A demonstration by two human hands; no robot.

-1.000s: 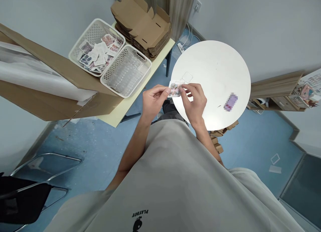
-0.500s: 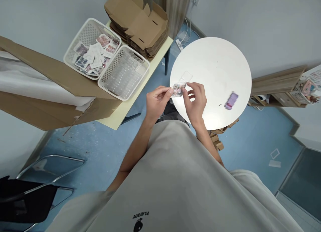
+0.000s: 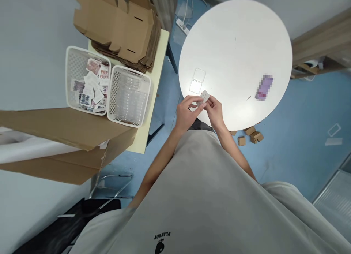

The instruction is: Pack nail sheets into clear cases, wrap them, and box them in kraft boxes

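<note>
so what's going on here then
A person stands at a white round table, handling a small white card. The left hand pinches it, and the right hand is at its edge. Just beyond the hands, a clear plastic case lies open on the table. Off to the left, one basket holds printed cards, another clear plastic pieces.

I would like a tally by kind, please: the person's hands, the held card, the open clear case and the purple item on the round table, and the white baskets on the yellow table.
Hands (left hand, right hand): 2
Held card: 1
Open clear case, both halves together: 1
Purple item, blurred: 1
White baskets: 2
Total: 7
</note>
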